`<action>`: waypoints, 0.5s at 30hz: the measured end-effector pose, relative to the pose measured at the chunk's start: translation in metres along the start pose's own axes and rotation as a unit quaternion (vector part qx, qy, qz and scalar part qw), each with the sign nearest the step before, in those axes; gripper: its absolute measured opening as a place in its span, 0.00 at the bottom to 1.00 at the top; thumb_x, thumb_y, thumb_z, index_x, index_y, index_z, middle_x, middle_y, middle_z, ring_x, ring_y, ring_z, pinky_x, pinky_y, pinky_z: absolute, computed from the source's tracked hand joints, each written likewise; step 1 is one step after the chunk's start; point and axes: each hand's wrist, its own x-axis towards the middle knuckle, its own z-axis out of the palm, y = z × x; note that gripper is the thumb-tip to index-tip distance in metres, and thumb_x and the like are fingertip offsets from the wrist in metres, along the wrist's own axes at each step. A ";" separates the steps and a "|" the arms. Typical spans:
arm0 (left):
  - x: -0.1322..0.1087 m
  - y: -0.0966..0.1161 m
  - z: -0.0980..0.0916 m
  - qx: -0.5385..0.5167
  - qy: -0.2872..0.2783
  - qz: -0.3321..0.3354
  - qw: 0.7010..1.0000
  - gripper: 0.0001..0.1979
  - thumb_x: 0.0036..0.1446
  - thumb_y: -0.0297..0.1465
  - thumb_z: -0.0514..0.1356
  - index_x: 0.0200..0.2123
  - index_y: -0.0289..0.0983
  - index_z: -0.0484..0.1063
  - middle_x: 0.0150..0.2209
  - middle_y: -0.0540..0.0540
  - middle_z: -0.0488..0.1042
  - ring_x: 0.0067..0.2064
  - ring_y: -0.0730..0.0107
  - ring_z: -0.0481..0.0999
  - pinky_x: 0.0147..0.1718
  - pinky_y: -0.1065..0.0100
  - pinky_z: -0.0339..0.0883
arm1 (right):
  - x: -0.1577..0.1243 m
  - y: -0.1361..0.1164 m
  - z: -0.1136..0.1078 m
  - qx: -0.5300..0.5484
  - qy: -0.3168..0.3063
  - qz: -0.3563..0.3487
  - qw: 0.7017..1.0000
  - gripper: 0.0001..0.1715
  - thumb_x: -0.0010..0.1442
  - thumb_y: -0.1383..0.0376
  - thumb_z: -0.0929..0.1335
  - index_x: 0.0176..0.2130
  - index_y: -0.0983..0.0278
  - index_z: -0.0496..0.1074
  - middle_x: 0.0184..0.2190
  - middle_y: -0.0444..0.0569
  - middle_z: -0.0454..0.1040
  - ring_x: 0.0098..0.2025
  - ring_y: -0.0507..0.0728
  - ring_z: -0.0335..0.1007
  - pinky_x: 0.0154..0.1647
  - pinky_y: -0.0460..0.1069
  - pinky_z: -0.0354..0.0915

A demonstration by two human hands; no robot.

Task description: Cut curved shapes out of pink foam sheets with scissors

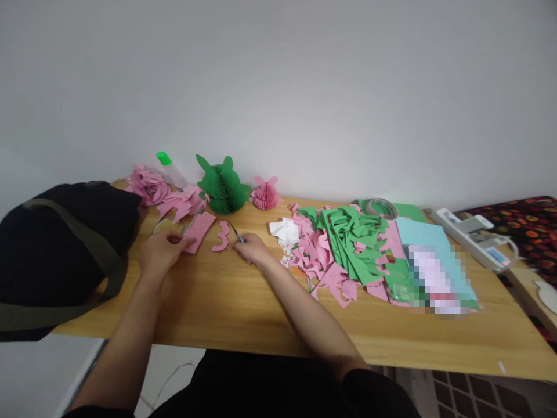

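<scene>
My left hand (162, 251) is closed on the near left edge of a folded pink paper strip (201, 229), which is held at a slant on the table. In my right hand (253, 249) is a pair of scissors (236, 233), mostly covered by the fingers, with the dark tip pointing up and left. Between the hands lies a curvy pink paper cutout (223, 237), touched by neither. Just beyond my left hand is a clear tape roll (167, 225), partly hidden. Behind stand a green honeycomb paper figure (223, 188) and a smaller pink paper figure (265, 194).
Pink scraps (148, 186) and a green-capped bottle (164, 159) stand back left, beside a black bag (65, 238). Rightward are a white tissue (285, 231), piled green scraps (354, 238), another tape roll (382, 208), blue paper (422, 233) and a power strip (467, 235).
</scene>
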 end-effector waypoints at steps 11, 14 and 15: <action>-0.031 0.017 -0.005 -0.281 0.028 0.043 0.958 0.08 0.48 0.36 0.60 0.27 0.38 0.69 0.21 0.54 0.67 0.25 0.71 0.65 0.25 0.71 0.57 | -0.043 -0.017 -0.008 0.096 0.002 -0.082 0.992 0.15 0.65 0.59 0.65 0.28 0.64 0.68 0.11 0.32 0.53 0.11 0.46 0.46 0.11 0.43 0.44; -0.057 0.044 0.006 -0.357 -0.037 0.083 0.930 0.12 0.47 0.42 0.59 0.26 0.39 0.69 0.22 0.54 0.66 0.22 0.75 0.61 0.21 0.71 0.56 | -0.076 -0.021 -0.014 0.133 0.033 -0.144 0.980 0.18 0.60 0.52 0.67 0.28 0.62 0.67 0.11 0.32 0.53 0.12 0.46 0.45 0.12 0.44 0.42; -0.065 0.054 0.011 -0.370 -0.057 0.093 0.922 0.12 0.47 0.43 0.59 0.25 0.39 0.68 0.22 0.54 0.65 0.20 0.76 0.60 0.20 0.71 0.55 | -0.085 -0.021 -0.018 0.148 0.059 -0.175 0.972 0.19 0.58 0.50 0.68 0.27 0.62 0.66 0.12 0.32 0.53 0.12 0.46 0.45 0.13 0.44 0.42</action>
